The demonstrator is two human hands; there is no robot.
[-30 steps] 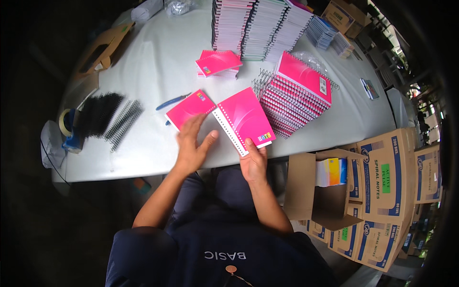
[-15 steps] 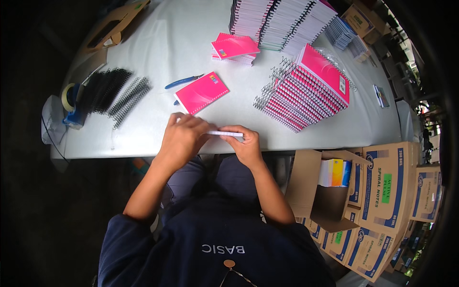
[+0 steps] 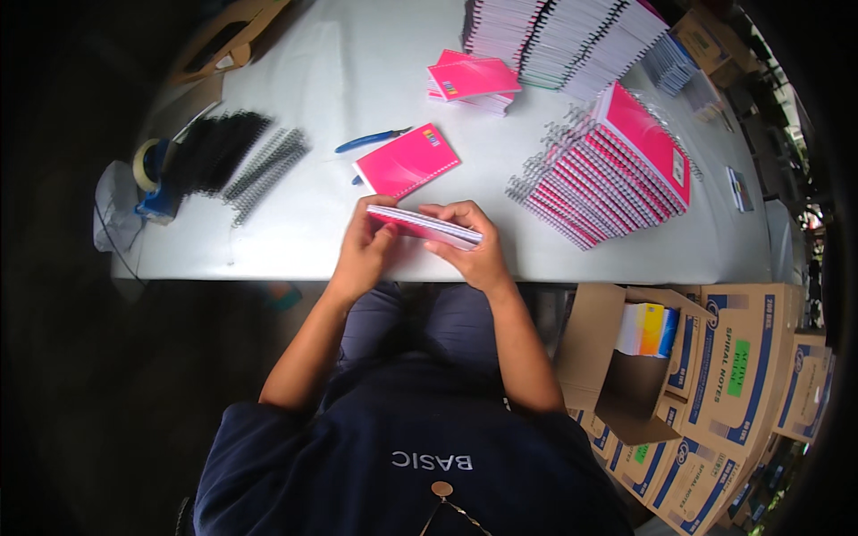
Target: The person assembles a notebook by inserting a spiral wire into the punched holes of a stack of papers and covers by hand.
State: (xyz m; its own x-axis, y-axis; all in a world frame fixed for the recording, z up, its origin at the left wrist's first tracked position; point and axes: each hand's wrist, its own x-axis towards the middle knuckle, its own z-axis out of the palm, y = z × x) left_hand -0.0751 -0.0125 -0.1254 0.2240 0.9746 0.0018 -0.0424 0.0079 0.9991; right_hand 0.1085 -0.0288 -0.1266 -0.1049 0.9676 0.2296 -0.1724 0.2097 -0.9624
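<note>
Both my hands grip a small pink-covered notebook (image 3: pixel 424 225) at the table's near edge, its white page edges turned upward. My left hand (image 3: pixel 360 253) is closed round one end, thumb against the pink cover. At the other end, my right hand (image 3: pixel 472 247) pinches the pages between thumb and fingers. Just beyond lies another pink notebook (image 3: pixel 409 163) with a row of punched holes. It partly covers blue-handled pliers (image 3: pixel 372 140). Black wire coils (image 3: pixel 219 154) and thinner dark coils (image 3: pixel 266 171) lie to the left.
A tall stack of pink spiral notebooks (image 3: pixel 601 179) leans at right. Loose pink notebooks (image 3: pixel 474 80) are piled behind, near thick rows of bound pads (image 3: pixel 572 45). A blue tape dispenser (image 3: pixel 159 198) sits far left. An open carton (image 3: pixel 585 344) stands below the table's right edge.
The held notebook has tilted, showing its pink cover and page edges. My left hand has moved from over its end to gripping it. The whole view has shifted slightly.
</note>
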